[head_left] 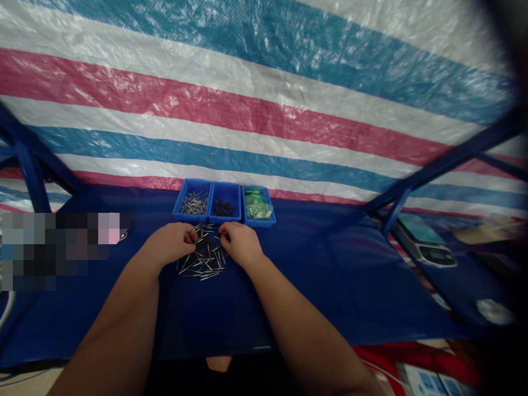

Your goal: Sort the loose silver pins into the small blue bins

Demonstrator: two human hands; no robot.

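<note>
A loose pile of thin silver metal pins [205, 259] lies on the blue table cover [313, 286] in front of me. My left hand [171, 242] rests at the pile's left edge with its fingers curled and pinched over a few pins. My right hand [240, 242] sits at the pile's right edge, fingertips pinched together on the pins. What each pinch holds is too small to make out. Just behind the pile stand three small blue bins: one with silver pins [193, 202], one with small dark parts [224, 203], one with green-and-white bagged pieces [258, 205].
A striped red, white and blue tarp [264, 110] hangs behind the table. Dark blue frame bars [433, 170] slant at both sides. A digital scale [429, 245] sits off the table's right edge. A blurred patch covers the left.
</note>
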